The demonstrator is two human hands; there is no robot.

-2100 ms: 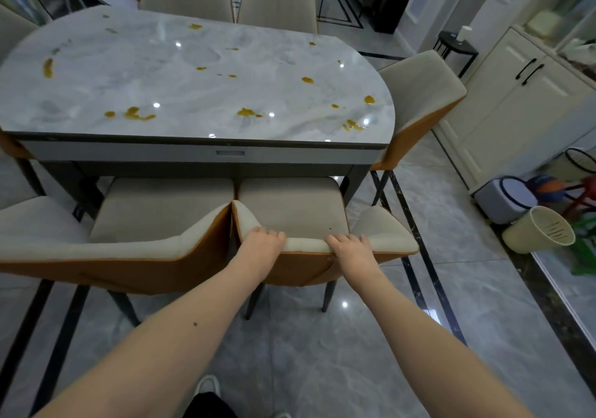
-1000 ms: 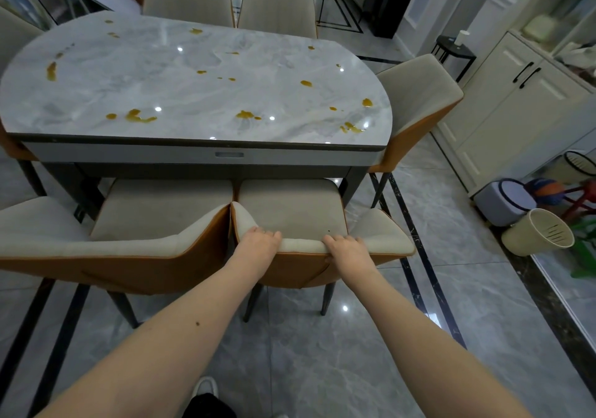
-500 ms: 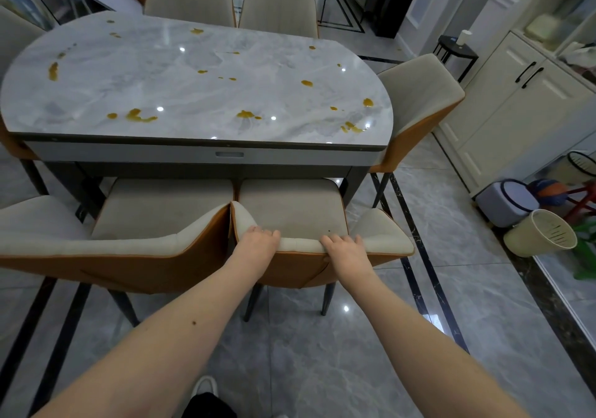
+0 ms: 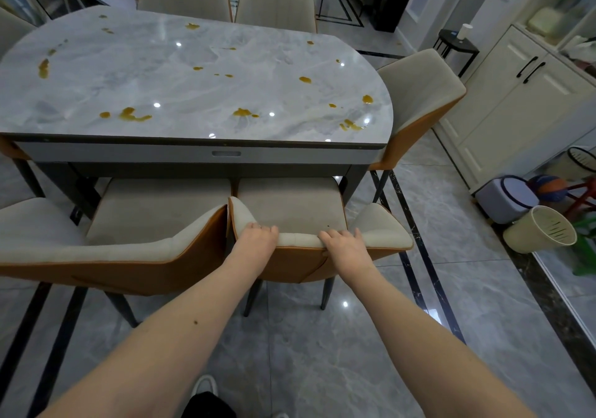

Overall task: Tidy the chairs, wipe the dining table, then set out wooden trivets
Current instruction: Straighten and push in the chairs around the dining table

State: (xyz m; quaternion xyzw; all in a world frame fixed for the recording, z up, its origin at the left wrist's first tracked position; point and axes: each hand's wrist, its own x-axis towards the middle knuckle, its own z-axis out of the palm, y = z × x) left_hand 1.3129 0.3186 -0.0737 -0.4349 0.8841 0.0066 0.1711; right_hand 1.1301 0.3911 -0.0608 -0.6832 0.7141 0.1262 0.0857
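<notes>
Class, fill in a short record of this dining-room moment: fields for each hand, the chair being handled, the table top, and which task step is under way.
left hand: gripping the chair's backrest top
right hand: gripping the same backrest
chair: seat partly under the table, beside a second chair
table top: marble, unwiped, with yellow spills
step: tidying chairs; no trivets in view

Chair seat (image 4: 290, 204) front under table (image 4: 200, 88); left chair (image 4: 96, 250) cut by frame edge; fingers (image 4: 264, 228) tips hidden.

The dining table (image 4: 193, 72) is grey-white marble spotted with yellow-orange stains (image 4: 134, 115). The chair (image 4: 290, 211) is beige with an orange back.
</notes>
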